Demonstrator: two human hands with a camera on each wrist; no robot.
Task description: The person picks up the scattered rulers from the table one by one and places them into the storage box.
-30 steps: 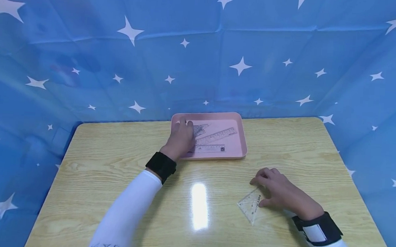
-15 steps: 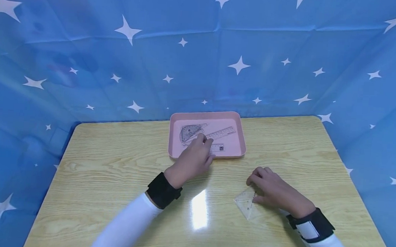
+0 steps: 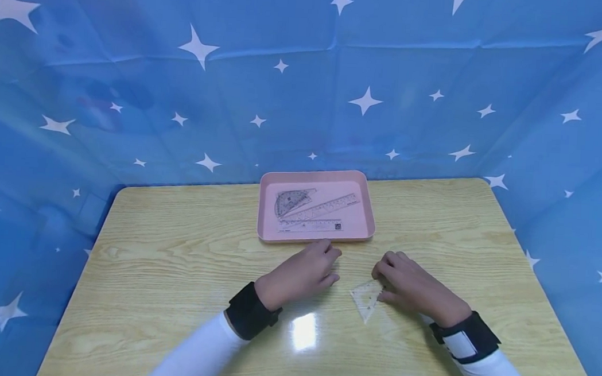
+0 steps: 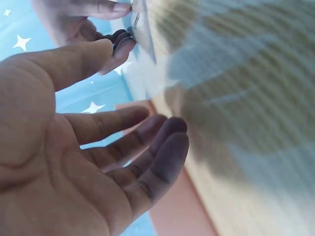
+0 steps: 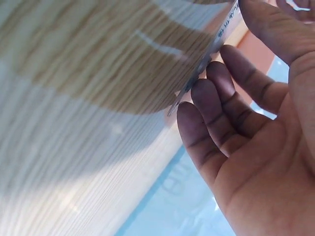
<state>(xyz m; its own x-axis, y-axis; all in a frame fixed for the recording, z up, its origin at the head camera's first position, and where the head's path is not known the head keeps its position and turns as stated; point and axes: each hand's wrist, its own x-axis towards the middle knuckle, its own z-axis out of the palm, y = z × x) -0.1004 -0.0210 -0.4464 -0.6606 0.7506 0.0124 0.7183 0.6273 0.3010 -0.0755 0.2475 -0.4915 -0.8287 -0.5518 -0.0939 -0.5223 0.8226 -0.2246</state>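
Observation:
My right hand pinches a clear triangular set square by its edge, low over the table's right half. In the right wrist view the set square appears edge-on, lying along the fingertips. My left hand holds nothing; its fingers are loosely bent, just in front of the pink tray and left of the set square. In the left wrist view the palm of the left hand shows bare. Inside the tray are a clear protractor, a slanted ruler and a straight ruler.
The wooden table reaches left and right of the tray, with a bright light reflection near the front. A blue curtain with white stars hangs close behind the table and along its sides.
My left hand has left the tray, coming toward me and right, which uncovers the protractor and rulers. My right hand has shifted slightly left with the set square.

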